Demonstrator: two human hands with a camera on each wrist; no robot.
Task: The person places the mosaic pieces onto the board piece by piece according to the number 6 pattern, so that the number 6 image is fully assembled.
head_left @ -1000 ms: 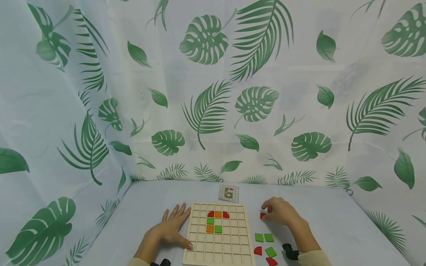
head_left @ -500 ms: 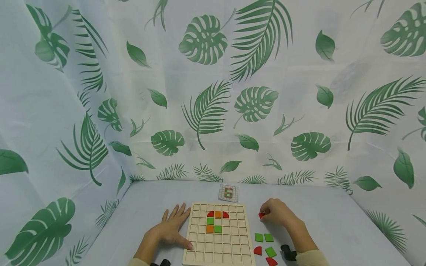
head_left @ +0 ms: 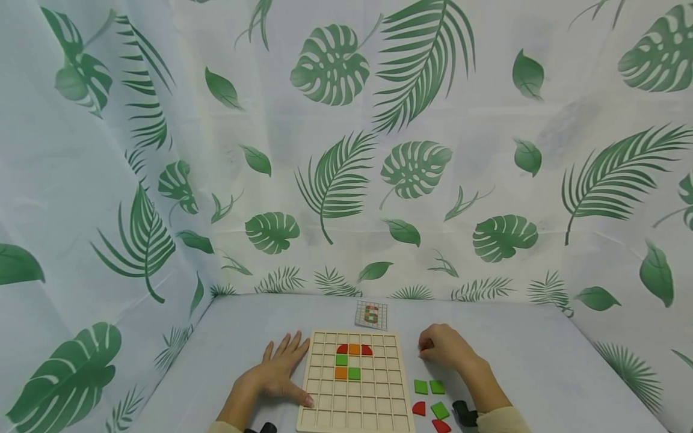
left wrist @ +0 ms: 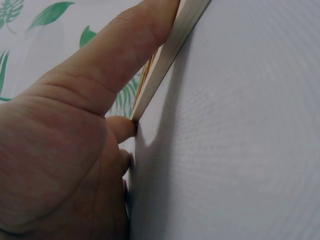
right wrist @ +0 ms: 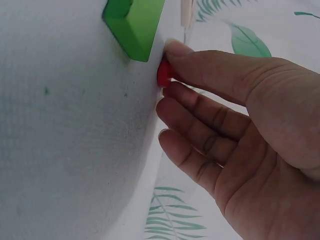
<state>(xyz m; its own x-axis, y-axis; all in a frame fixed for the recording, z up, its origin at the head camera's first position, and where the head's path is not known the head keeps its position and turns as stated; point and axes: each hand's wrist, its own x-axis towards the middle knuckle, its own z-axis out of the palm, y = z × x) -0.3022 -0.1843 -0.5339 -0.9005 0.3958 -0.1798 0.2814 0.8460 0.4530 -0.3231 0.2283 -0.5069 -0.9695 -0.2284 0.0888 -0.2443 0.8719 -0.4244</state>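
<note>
A square wooden grid board [head_left: 381, 404] lies on the table in the head view. It bears an orange tile [head_left: 354, 349] between two red quarter-round tiles, with green and orange squares below. My left hand [head_left: 276, 371] rests at the board's left side, fingers spread, thumb on its edge; the left wrist view shows the thumb against the wooden rim [left wrist: 172, 47]. Right of the board, my right hand [head_left: 446, 347] pinches a small red tile [right wrist: 164, 73] between thumb and index finger, low over the table. In the head view the fingers mostly hide that tile.
Loose green squares [head_left: 420, 386] and red quarter-round tiles [head_left: 419, 409] lie right of the board, close to the right forearm. Behind the board lies a small pattern card [head_left: 371, 315] with a coloured figure on a grid. Leaf-print cloth [head_left: 346, 180] walls the table at back and sides.
The right hand has closed its fingers round the red tile and shifted slightly left toward the board. The left hand and the tiles on the board stay as they were.
</note>
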